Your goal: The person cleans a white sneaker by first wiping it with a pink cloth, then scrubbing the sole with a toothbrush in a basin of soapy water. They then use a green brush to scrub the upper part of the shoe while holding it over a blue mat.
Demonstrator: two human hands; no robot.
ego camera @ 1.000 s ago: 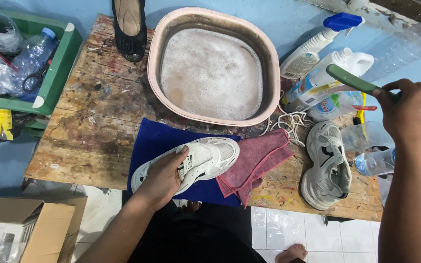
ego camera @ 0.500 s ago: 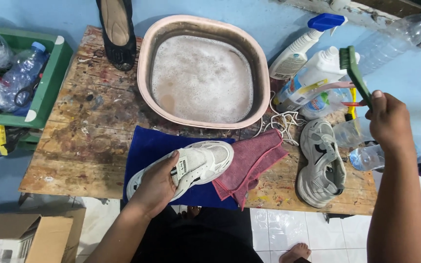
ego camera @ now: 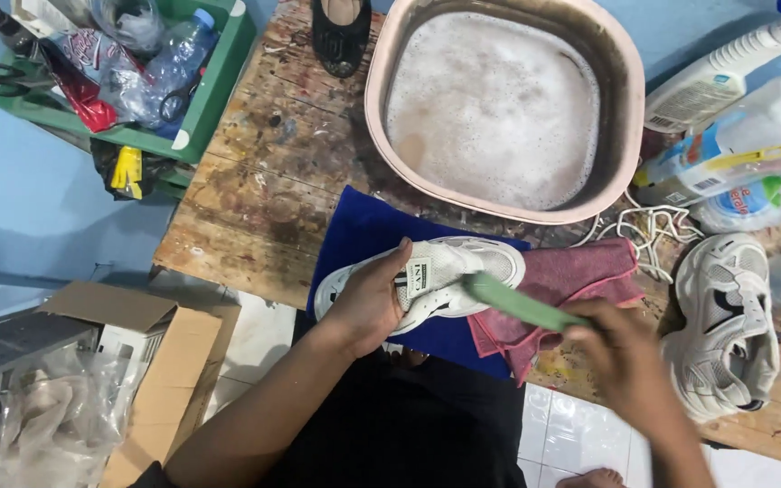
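Meanwhile the left hand (ego camera: 368, 303) clasps the white sneaker (ego camera: 427, 276) lying on the blue cloth (ego camera: 363, 235), while the right hand (ego camera: 621, 352) grips a green brush (ego camera: 512, 303) touching its side.

Stained wooden table (ego camera: 264, 181), pink basin (ego camera: 630, 99), blue cloth (ego camera: 354, 235), pink cloth (ego camera: 589, 271), grey sneaker (ego camera: 725, 325)

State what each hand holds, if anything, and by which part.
The left hand grips the white sneaker around its middle, on the blue cloth. The right hand holds the green brush by its handle end.
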